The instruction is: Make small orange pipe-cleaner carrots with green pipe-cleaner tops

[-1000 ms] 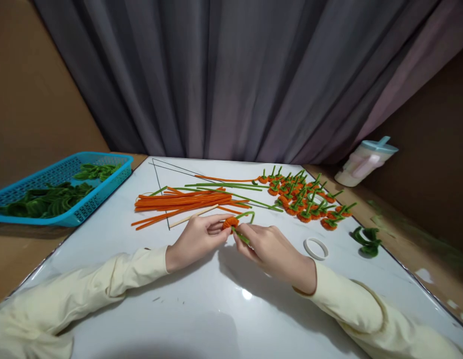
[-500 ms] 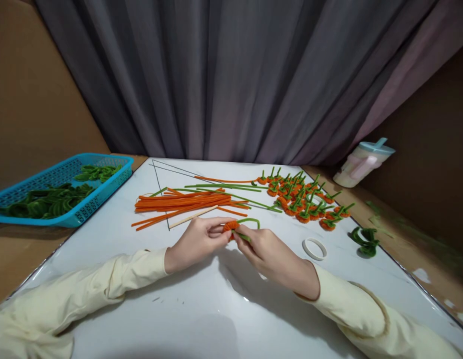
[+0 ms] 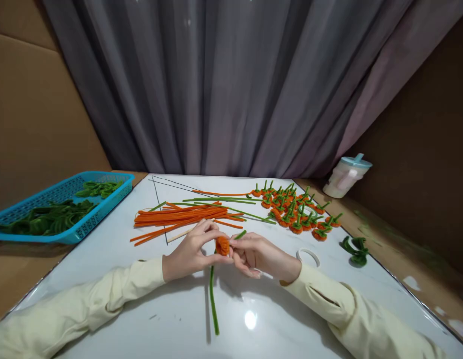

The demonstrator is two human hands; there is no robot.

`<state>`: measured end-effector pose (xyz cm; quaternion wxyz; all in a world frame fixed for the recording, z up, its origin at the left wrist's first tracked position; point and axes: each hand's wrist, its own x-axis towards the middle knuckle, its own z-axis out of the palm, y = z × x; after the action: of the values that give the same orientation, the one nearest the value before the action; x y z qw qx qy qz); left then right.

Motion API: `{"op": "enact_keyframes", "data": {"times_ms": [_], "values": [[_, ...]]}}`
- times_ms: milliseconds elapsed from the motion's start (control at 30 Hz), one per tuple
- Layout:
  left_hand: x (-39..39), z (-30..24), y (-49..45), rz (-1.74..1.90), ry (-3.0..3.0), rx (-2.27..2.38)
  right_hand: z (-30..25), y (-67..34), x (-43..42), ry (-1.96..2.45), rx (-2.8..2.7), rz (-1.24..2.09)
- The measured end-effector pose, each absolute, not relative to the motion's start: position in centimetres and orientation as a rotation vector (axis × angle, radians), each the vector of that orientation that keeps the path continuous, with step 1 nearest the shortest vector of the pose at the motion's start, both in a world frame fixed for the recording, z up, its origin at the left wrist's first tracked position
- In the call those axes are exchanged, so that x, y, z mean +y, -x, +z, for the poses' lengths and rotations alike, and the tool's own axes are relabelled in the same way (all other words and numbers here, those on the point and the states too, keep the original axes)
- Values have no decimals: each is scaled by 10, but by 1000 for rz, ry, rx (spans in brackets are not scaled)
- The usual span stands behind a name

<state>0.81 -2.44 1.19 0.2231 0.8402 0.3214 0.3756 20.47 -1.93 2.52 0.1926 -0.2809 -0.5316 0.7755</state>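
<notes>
Orange coil [image 3: 222, 246], a tight roll of fuzzy strip, is in the left hand's fingertips, between the two hands and raised over the white table [image 3: 141, 319]. Farthest to the left hand's side, well apart from it, a blue basket [image 3: 104, 207] holds dark green curled strips [image 3: 48, 218], with a smaller, brighter green heap [image 3: 99, 189] behind them. Nearer, just beyond the left hand, lies a bundle of orange strips [image 3: 179, 217], and a pale stick [image 3: 179, 235] runs out from behind that hand's knuckles. The left hand [image 3: 196, 249] grasps the coil between thumb and fingers, while a long green strip [image 3: 212, 299] hangs below its thumb toward the person. Past the fingertips of both hands, loose green strips [image 3: 224, 200] lie across the table. The right hand [image 3: 263, 254] has its bent fingers at the coil's right edge; a short green end [image 3: 241, 234] shows above them, but whether they pinch it cannot be told. Beyond the right hand stand many orange pieces with green stems [image 3: 297, 227]. A white ring [image 3: 317, 258] lies just beside the right wrist, and farther out that way come a lidded cup [image 3: 346, 177] and green curls [image 3: 357, 258].
</notes>
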Motion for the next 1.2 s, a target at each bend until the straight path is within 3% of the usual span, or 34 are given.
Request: {"op": "enact_keyframes", "data": {"times_ms": [100,233,500,867,1200], "values": [[-26,13,-11,914,-2137,901,6,-205,-16,814,-1431,2218],[-25,3,-16,714,-1593,943,-11,-206,-14,976,-1412,1988],[-22,-19,-21,759,-1285,894,-15,-200,-20,1038,-1409,1626],[-33,-20,-22,927,-1583,1005,-15,-210,-11,884,-1314,2066],[-33,-18,-18,915,-1892,1104,-15,-208,-12,904,-1304,2062]]}}
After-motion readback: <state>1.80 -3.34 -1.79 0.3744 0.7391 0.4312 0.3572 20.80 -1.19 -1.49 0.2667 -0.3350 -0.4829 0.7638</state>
